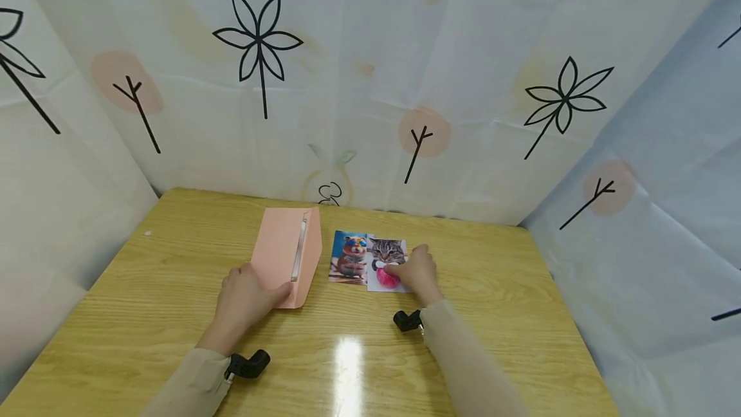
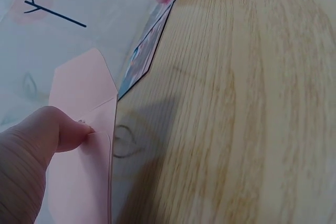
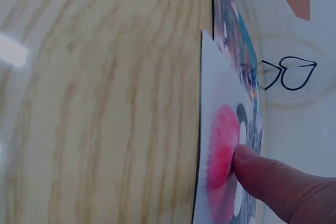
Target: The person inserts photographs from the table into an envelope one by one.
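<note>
A pink envelope (image 1: 278,237) stands tilted on the left of the table, its flap folded out and its slit showing. My left hand (image 1: 243,295) grips its near end. In the left wrist view the thumb (image 2: 71,132) presses at the envelope's opening; the other fingers are hidden. To the right lies a picture card of a bear in sunglasses (image 1: 347,259). A cat picture card (image 1: 379,280) with a pink ball slightly overlaps it. My right hand (image 1: 421,274) holds the cat card at its right side, thumb (image 3: 268,174) on the front, fingers at the edge.
The yellow wood-grain table (image 1: 498,320) ends at a patterned white cloth (image 1: 359,31) behind and on both sides. Black wrist mounts (image 1: 249,364) sit on both wrists. A bright light reflection lies at the table's front middle. A tiny pale scrap (image 1: 147,233) lies far left.
</note>
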The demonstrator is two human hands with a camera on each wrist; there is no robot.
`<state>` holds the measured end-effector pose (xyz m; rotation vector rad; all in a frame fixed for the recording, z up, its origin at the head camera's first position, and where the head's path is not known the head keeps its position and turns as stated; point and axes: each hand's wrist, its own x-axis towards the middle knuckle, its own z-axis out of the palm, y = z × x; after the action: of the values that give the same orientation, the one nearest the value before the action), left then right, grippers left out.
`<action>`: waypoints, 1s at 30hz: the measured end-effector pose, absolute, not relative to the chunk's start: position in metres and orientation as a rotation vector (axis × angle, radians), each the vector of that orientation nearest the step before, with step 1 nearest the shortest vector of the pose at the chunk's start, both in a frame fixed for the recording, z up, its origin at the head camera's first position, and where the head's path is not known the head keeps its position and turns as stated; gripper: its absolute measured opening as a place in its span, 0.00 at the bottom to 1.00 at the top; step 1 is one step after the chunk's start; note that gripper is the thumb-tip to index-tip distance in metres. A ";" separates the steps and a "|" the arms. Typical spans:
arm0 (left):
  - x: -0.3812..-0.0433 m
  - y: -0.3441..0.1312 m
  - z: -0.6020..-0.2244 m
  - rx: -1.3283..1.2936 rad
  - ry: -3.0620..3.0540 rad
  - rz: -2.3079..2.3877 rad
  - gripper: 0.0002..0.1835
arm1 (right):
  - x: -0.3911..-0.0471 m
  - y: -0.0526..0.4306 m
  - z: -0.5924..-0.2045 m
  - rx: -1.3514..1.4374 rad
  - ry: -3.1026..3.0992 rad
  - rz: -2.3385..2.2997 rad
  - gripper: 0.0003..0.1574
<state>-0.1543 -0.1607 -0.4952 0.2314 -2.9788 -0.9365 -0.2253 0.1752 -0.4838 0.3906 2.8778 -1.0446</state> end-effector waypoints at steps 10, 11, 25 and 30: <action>-0.154 -0.160 -0.493 0.239 -2.975 -0.954 0.56 | -0.228 0.175 -0.485 0.345 2.896 -0.955 0.42; -0.154 -0.160 -0.493 0.241 -2.974 -0.957 0.56 | -0.228 0.176 -0.486 0.340 2.887 -0.982 0.40; -0.153 -0.160 -0.492 0.226 -2.983 -0.946 0.54 | -0.227 0.196 -0.470 0.289 2.785 -1.262 0.14; -0.152 -0.156 -0.491 0.229 -2.986 -0.926 0.54 | -0.228 0.193 -0.462 0.293 2.764 -1.413 0.17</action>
<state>-0.1516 -0.1562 -0.4907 0.2292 -2.9857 -0.9265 -0.2278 0.1927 -0.4621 0.2929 2.7642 -1.4127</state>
